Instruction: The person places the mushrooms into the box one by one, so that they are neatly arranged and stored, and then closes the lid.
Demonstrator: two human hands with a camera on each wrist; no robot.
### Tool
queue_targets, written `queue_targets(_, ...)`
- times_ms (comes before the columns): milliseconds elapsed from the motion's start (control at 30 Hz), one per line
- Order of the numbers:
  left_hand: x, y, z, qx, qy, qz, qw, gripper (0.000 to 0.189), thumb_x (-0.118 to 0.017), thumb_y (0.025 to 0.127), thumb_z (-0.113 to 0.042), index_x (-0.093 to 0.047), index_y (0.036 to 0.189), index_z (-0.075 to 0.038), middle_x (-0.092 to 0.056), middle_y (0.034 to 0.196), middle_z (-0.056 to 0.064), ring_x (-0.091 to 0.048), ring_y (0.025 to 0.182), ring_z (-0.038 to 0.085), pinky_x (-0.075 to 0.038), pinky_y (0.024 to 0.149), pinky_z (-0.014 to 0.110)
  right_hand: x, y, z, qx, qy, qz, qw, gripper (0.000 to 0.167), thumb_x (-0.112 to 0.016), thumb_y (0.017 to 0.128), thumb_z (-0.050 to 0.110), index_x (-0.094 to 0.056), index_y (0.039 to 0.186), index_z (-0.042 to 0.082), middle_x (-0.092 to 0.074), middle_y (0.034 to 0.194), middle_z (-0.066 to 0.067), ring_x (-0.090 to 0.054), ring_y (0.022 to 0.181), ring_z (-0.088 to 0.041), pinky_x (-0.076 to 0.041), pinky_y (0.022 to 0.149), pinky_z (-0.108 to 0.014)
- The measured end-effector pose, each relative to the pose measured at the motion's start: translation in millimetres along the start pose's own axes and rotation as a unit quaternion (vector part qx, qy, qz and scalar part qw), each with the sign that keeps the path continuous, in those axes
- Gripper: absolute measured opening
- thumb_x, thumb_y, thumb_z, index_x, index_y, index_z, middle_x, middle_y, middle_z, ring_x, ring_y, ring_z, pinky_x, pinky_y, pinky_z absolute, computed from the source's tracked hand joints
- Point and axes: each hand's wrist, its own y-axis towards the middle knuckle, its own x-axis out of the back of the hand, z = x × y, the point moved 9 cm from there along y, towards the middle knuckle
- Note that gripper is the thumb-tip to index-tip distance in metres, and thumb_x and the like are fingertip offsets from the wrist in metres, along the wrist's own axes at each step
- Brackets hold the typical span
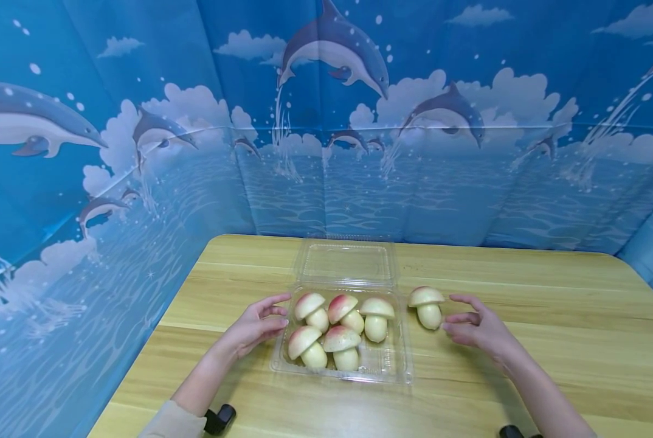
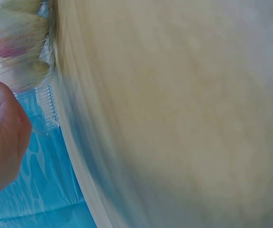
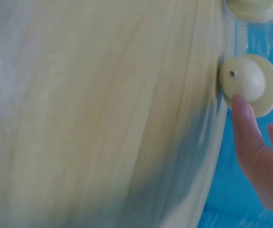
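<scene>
A clear plastic clamshell box (image 1: 383, 368) lies with its lid folded back on the table. Several mushroom-shaped pieces with cream stems and pink-tinged caps sit in it, one of them a mushroom (image 1: 345, 347) at the front. My left hand (image 1: 256, 325) is at the box's left side, fingertips right by the rim, loosely bent. To the right of the box lies a single mushroom (image 1: 428, 307) on the table, its stem end (image 3: 243, 78) facing the right wrist camera. Beside it my right hand (image 1: 480, 328) has thumb and fingers spread apart, the thumb tip right at the stem.
The transparent lid (image 1: 348, 263) extends behind the box toward the table's far edge. A wood-grain table (image 1: 551, 304) carries everything. Behind and to the left hangs a blue curtain (image 1: 359, 194) printed with dolphins.
</scene>
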Motion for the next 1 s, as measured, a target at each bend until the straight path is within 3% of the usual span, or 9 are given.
queue_targets(433,-0.3,0.4,0.0,0.0,0.0,0.0,1.0,0.062,-0.059,0.087,0.002,-0.032,0.142,0.0,-0.049,0.103,0.008,-0.053,0.077,0.008,-0.049,0.07,0.019,4.2,12.3,-9.3,-0.016,-0.008,-0.016,0.9997,0.083,-0.068,0.084,0.01,-0.014,0.146,-0.001,-0.056,0.112,-0.027,-0.063,0.088,-0.016,-0.054,0.077,-0.035)
queue_targets(1000,0.5,1.1,1.3,0.0,0.007,-0.008,0.9999,0.062,-0.059,0.086,0.002,-0.033,0.142,0.001,-0.048,0.103,0.008,-0.054,0.077,0.007,-0.049,0.072,0.019,-7.4,24.0,-7.1,-0.034,-0.016,-0.017,0.9992,0.087,-0.071,0.081,0.007,-0.014,0.146,0.001,-0.052,0.108,-0.024,-0.061,0.081,-0.016,-0.055,0.073,-0.033)
